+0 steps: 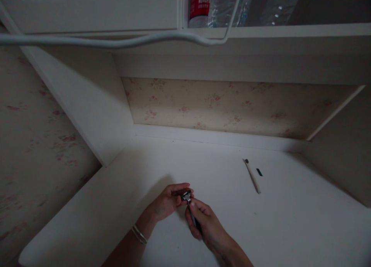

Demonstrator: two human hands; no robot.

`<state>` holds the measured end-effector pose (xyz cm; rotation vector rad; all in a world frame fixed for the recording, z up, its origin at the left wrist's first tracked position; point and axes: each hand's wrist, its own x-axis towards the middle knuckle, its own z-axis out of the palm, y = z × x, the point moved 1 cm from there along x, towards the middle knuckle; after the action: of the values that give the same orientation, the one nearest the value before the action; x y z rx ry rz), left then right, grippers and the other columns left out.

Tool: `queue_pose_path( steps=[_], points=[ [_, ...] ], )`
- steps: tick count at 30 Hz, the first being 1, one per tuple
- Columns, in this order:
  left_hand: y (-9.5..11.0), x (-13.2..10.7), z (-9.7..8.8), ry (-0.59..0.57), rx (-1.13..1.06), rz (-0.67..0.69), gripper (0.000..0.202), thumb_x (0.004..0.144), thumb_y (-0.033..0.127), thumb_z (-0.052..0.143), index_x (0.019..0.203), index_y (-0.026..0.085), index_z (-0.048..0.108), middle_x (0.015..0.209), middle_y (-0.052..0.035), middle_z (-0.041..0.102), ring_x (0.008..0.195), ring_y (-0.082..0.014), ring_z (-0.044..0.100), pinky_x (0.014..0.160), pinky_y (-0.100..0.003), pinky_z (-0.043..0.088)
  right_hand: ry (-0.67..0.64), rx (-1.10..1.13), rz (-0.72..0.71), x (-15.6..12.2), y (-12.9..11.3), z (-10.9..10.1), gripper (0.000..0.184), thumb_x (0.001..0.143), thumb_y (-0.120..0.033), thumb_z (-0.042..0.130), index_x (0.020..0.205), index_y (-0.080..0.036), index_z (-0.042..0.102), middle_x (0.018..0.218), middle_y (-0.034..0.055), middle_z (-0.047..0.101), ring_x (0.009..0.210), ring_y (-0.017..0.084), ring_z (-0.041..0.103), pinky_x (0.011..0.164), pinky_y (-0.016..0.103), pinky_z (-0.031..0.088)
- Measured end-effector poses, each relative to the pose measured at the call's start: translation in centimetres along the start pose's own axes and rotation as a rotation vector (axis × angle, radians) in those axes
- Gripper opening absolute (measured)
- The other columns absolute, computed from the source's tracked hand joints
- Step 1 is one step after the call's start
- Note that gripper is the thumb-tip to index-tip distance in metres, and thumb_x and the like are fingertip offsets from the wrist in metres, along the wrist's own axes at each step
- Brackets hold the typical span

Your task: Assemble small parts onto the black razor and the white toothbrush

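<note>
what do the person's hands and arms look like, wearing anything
Both hands, the left hand and the right hand, are bare, with no gloves or rings that can be made out. The forearms show no sleeves. The left wrist carries two thin, pale bangles; the right wrist looks bare.

A home room — floral wallpaper (232,106) behind a white desk (290,220), water bottles (228,6) shelved above.

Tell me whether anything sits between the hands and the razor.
Nothing visible does. The left hand pinches the razor at its metal head and the right hand wraps its dark handle, above the desk. The white stick and a small black piece lie apart, off to the right.
</note>
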<state>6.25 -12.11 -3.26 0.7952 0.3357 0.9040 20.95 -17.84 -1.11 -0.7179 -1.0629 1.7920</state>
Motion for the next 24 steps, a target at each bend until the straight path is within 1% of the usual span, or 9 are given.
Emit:
queue_pose_path(
  steps=[6, 10, 14, 17, 20, 24],
  points=[
    [0.00, 0.05, 0.03, -0.009, 0.008, 0.005, 0.045, 0.063, 0.025, 0.081, 0.105, 0.017, 0.067, 0.105, -0.0120, 0.068, 0.095, -0.0196, 0.061, 0.079, -0.027, 0.045, -0.001, -0.014, -0.022, 0.03, -0.07, 0.09, 0.036, 0.091, -0.047, 0.048, 0.076, -0.015, 0.052, 0.054, -0.0060, 0.043, 0.032, 0.002, 0.026, 0.031, 0.017, 0.017],
    [-0.13, 0.16, -0.03, 0.002, 0.001, 0.017, 0.041, 0.062, 0.025, 0.082, 0.101, 0.017, 0.070, 0.104, -0.0104, 0.068, 0.091, -0.0173, 0.061, 0.075, -0.023, 0.045, -0.005, -0.039, -0.025, -0.04, -0.07, -0.01, 0.038, 0.092, -0.046, 0.046, 0.073, -0.014, 0.052, 0.052, -0.0062, 0.042, 0.032, 0.002, 0.027, 0.032, 0.017, 0.017],
    [-0.12, 0.20, -0.03, 0.009, 0.013, -0.004, 0.040, 0.062, 0.026, 0.082, 0.099, 0.015, 0.071, 0.103, -0.0105, 0.068, 0.084, -0.0145, 0.061, 0.073, -0.022, 0.044, 0.009, -0.049, -0.023, -0.05, 0.15, -0.18, 0.037, 0.093, -0.046, 0.045, 0.076, -0.014, 0.053, 0.052, -0.0062, 0.043, 0.032, 0.002, 0.026, 0.033, 0.018, 0.016],
    [-0.02, 0.17, 0.05, 0.015, 0.023, -0.024, 0.044, 0.062, 0.028, 0.082, 0.102, 0.013, 0.070, 0.098, -0.0106, 0.069, 0.080, -0.0128, 0.060, 0.072, -0.021, 0.043, 0.018, -0.070, -0.030, -0.03, 0.26, -0.23, 0.039, 0.093, -0.048, 0.045, 0.073, -0.015, 0.052, 0.048, -0.0073, 0.041, 0.032, 0.003, 0.024, 0.034, 0.018, 0.015],
    [0.08, 0.15, 0.19, 0.036, 0.033, -0.035, 0.047, 0.061, 0.031, 0.082, 0.102, 0.012, 0.070, 0.094, -0.0106, 0.069, 0.077, -0.0124, 0.058, 0.070, -0.021, 0.042, 0.039, -0.084, -0.040, -0.02, 0.19, -0.14, 0.039, 0.091, -0.050, 0.046, 0.074, -0.015, 0.052, 0.048, -0.0074, 0.041, 0.032, 0.003, 0.024, 0.034, 0.018, 0.015],
    [0.16, 0.11, 0.25, 0.042, 0.043, -0.023, 0.041, 0.062, 0.030, 0.081, 0.099, 0.015, 0.071, 0.105, -0.0113, 0.066, 0.080, -0.0136, 0.058, 0.072, -0.024, 0.042, 0.049, -0.090, -0.036, -0.06, -0.03, 0.10, 0.041, 0.089, -0.054, 0.048, 0.077, -0.015, 0.053, 0.052, -0.0062, 0.044, 0.033, 0.002, 0.025, 0.035, 0.018, 0.015]
  ],
)
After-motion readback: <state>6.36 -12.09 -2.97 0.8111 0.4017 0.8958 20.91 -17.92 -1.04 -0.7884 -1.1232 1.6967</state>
